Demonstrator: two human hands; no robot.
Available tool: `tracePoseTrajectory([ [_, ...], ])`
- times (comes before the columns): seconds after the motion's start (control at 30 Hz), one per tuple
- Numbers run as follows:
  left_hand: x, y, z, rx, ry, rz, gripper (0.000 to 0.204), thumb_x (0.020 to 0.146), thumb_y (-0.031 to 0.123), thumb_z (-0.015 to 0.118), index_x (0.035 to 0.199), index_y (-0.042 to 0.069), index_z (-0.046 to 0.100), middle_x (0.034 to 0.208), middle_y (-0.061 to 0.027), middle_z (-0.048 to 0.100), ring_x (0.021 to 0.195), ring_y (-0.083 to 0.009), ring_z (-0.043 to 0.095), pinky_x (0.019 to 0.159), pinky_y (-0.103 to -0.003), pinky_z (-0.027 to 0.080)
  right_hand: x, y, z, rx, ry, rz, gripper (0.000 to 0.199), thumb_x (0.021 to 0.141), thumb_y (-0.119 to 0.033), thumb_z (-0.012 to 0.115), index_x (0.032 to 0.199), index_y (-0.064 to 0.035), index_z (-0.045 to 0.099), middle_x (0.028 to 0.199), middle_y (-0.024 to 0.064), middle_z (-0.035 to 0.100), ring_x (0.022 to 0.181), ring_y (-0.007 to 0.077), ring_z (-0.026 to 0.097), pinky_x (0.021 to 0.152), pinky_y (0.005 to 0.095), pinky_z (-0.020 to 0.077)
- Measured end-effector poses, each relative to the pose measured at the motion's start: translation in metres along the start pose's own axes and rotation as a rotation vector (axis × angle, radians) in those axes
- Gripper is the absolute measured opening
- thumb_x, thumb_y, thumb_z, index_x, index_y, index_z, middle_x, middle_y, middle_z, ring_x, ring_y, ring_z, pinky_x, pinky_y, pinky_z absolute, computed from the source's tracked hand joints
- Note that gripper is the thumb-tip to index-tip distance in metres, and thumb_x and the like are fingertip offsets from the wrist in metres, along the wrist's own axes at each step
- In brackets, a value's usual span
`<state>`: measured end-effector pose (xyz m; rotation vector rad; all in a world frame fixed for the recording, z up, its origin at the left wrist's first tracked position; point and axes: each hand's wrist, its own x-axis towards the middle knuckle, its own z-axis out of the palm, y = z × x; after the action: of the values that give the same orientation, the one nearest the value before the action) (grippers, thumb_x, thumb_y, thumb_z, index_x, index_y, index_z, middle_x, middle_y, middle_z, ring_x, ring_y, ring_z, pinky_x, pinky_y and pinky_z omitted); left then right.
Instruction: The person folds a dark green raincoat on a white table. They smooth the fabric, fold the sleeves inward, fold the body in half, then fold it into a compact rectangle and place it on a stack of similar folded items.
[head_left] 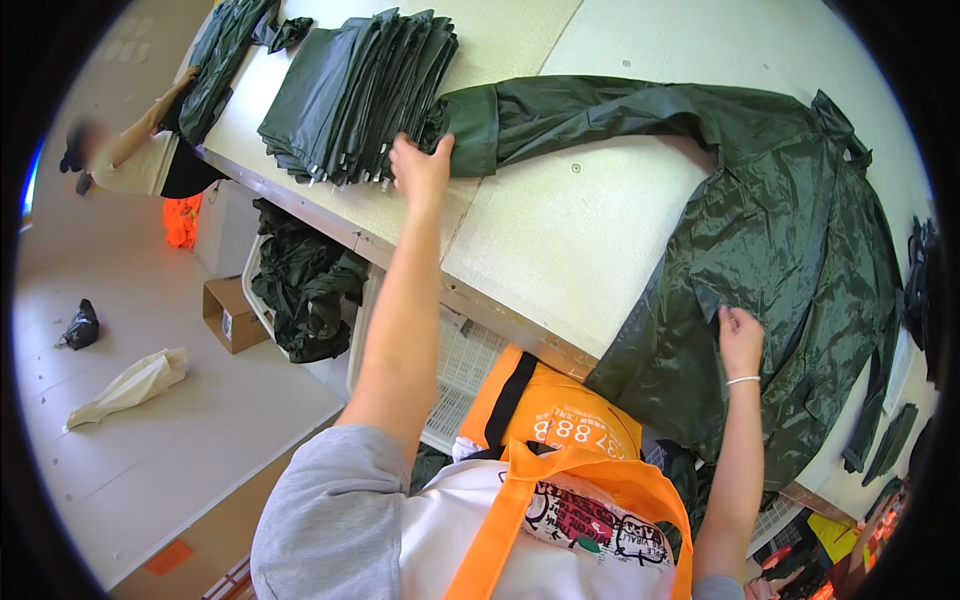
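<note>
A dark green, glossy rain jacket lies spread on the right side of the table, one sleeve stretched out to the left. At the end of that sleeve is my left hand, thumb and fingers around the gathered cuff edge, close beside a stack of folded dark green garments. White tags stick out along the stack's near edge. My right hand pinches a fold of cloth on the jacket's body, its fingers closed.
The pale table has a metal-trimmed near edge. Below it stand a white bin of crumpled green cloth, a cardboard box and an orange bag. At far left another person handles green cloth. Dark strips lie at right.
</note>
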<state>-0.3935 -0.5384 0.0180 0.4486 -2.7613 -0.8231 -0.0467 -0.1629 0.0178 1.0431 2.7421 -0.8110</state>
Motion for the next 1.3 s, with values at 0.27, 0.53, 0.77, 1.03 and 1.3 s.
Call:
tracePoseTrajectory([
  [0.27,-0.113,0.055,-0.084,-0.480,-0.017,1.023,0.022,0.062,-0.007,0.068,0.079,0.006,0.065,0.075,-0.0084,0.056,0.075,-0.0236,0.055,0.071,-0.035,0.040,-0.008,-0.137,-0.014,0.790,-0.020,-0.104,0.029,0.093,-0.020,0.059,0.106,0.0048,0.066,0.098,0.0087,0.070,0.078,0.0060,0.061,0.071,0.0198,0.0470],
  [0.53,-0.250,0.046,-0.109,-0.635,-0.464,1.567,0.029,0.067,0.017,0.072,0.094,0.014,0.064,0.102,-0.0041,0.058,0.091,-0.0199,0.054,0.079,-0.034,0.042,-0.031,-0.100,-0.059,0.999,-0.540,0.066,0.024,0.087,-0.027,0.068,0.097,-0.0053,0.062,0.073,-0.0090,0.053,0.050,-0.0004,0.033,0.044,0.0192,0.0238],
  [0.77,-0.282,0.035,-0.055,-0.778,-0.945,0.722,0.050,0.077,0.019,0.070,0.118,0.001,0.049,0.120,-0.0160,0.053,0.115,-0.0288,0.049,0.100,-0.038,0.036,-0.075,-0.032,-0.027,1.519,-0.376,0.237,0.017,0.090,-0.019,0.064,0.104,-0.0114,0.058,0.087,-0.0056,0.059,0.077,0.0055,0.056,0.066,0.0199,0.0434],
  [1.03,-0.293,0.061,-0.070,-0.839,-1.401,0.387,0.014,0.080,0.009,0.066,0.084,0.003,0.055,0.080,-0.0004,0.057,0.079,-0.0065,0.050,0.076,-0.024,0.042,-0.082,0.000,-0.043,0.912,-0.115,0.025,0.020,0.087,-0.008,0.064,0.107,-0.0063,0.063,0.094,-0.0039,0.062,0.076,0.0025,0.051,0.063,0.0162,0.0395],
  [1.3,-0.277,0.102,-0.109,-0.920,-1.537,0.316,0.033,0.082,-0.006,0.060,0.108,0.004,0.043,0.092,-0.0027,0.061,0.089,-0.0055,0.053,0.075,-0.020,0.042,-0.107,-0.085,-0.111,0.471,0.191,-0.596,0.031,0.079,0.008,0.063,0.106,-0.0076,0.066,0.103,0.0049,0.062,0.072,0.0099,0.060,0.059,0.0199,0.0468],
])
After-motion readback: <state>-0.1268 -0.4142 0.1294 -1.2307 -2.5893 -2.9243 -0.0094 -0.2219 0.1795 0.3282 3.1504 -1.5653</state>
